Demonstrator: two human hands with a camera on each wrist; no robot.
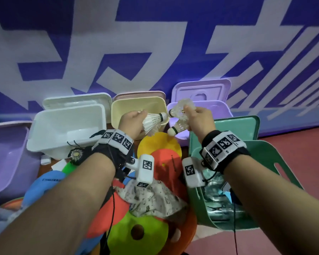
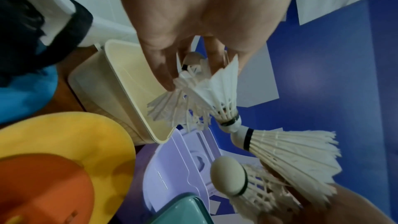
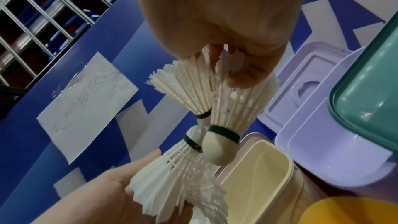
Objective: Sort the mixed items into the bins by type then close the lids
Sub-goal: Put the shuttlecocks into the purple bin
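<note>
My left hand (image 1: 139,117) grips a bunch of white feather shuttlecocks (image 1: 154,121) by their skirts, above the front right corner of the open cream bin (image 1: 118,109). Their cork tips point right. My right hand (image 1: 191,116) pinches two more shuttlecocks (image 1: 180,115) by the feathers, over the open lilac bin (image 1: 219,107). The cork tips of both bunches almost touch. In the left wrist view my fingers (image 2: 165,76) curl round the shuttlecock skirts (image 2: 206,94). The right wrist view shows my right fingers pinching the feathers (image 3: 228,108), corks hanging down.
A white bin (image 1: 66,126) stands left of the cream one and a purple bin (image 1: 6,153) at far left. A green basket (image 1: 228,129) holding shoes sits on the right. Yellow (image 1: 158,144), orange and green flat cones and a patterned cloth (image 1: 151,197) lie below my wrists.
</note>
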